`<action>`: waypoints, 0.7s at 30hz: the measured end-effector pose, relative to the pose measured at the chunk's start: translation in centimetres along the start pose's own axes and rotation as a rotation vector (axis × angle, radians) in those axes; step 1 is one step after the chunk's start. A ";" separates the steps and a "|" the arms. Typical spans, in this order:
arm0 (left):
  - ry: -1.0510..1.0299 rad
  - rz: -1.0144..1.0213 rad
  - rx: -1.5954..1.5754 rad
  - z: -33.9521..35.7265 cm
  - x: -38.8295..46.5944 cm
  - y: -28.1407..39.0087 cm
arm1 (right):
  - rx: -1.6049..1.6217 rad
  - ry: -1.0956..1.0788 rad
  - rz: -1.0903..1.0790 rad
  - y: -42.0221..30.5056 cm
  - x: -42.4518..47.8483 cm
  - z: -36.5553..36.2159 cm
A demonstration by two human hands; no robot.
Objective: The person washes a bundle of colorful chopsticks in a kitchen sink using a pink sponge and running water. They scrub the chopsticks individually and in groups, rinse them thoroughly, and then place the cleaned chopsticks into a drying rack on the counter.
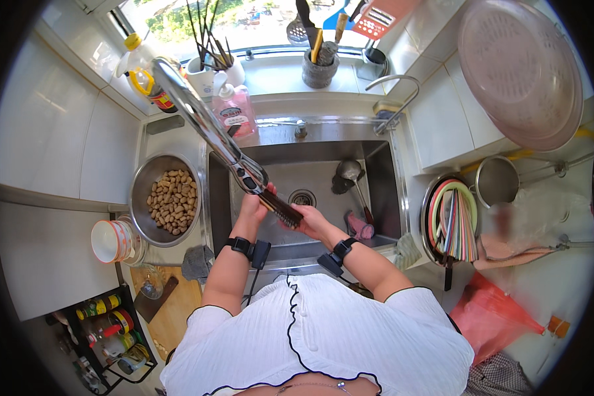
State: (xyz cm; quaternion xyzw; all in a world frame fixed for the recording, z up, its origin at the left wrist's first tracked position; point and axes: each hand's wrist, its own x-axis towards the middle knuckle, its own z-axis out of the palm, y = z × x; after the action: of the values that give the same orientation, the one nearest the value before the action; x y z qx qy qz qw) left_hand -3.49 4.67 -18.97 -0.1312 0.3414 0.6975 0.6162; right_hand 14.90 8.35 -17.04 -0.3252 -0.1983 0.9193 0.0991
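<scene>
Both my hands are over the stainless steel sink point(272, 171), below the head of a chrome pull-down faucet point(198, 116). A bundle of dark brown chopsticks point(282, 208) lies slanted between them. My left hand point(255, 205) grips its upper end, partly hidden by the faucet head. Around the lower tips, my right hand point(311, 220) is closed. Whether water runs is hard to tell. In the basin rest a metal ladle point(349, 170) with a dark handle and a pink cloth point(360, 226). The drain point(302, 197) shows just beyond the hands.
Left of the sink stands a steel bowl point(141, 208) of unshelled peanuts point(173, 200), near stacked bowls point(109, 241). A pink soap bottle point(233, 111) and a thin curved tap point(401, 81) edge the back. To the right are stacked lids and colored boards point(453, 222).
</scene>
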 end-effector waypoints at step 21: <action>0.086 -0.052 -0.379 -2.8 3.6 -2.0 | -1.245 0.107 0.209 -2.5 -3.2 6.0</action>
State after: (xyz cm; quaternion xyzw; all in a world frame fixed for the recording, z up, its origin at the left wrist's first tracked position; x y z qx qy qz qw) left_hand -2.99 5.65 -23.85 -0.2834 0.2264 0.7270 0.5830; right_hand 13.65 7.82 -9.88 -0.3852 -0.6578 0.6190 -0.1889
